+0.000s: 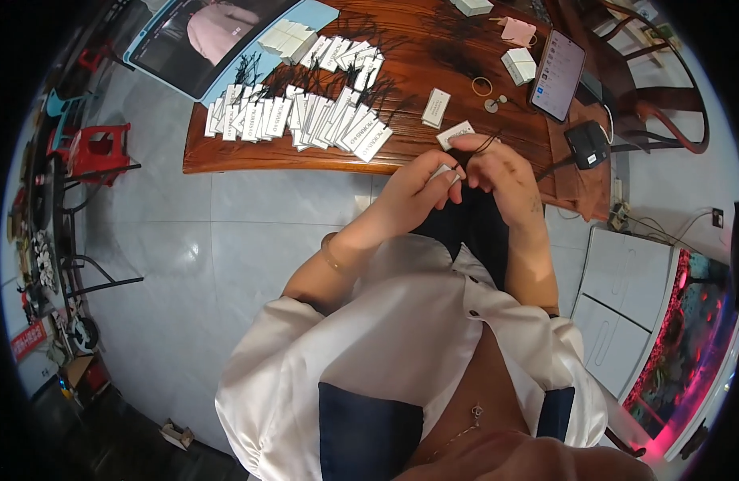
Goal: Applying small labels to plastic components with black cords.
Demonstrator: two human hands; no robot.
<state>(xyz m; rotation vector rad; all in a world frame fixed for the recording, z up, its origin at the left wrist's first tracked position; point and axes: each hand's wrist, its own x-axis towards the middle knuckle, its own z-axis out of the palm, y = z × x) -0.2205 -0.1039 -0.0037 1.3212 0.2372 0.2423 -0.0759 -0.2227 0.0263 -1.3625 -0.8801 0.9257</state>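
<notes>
My left hand (421,188) pinches a small white hang tag (445,171) at the table's front edge. Close beside it, my right hand (504,175) has its fingers curled, with a thin black string (488,144) looping over them. Just beyond my hands lie a white tag (455,135) and a small stack of tags (435,108). To the left, a long fanned row of white hang tags (329,120) with black strings spreads along the wooden table (265,159).
A blue-framed screen (163,60) stands at the back left, a block of white cards (288,40) by it. On the right are a lit phone (559,74), a white card stack (518,66), a rubber band (482,86) and a black box (586,144). A red stool (105,152) stands left.
</notes>
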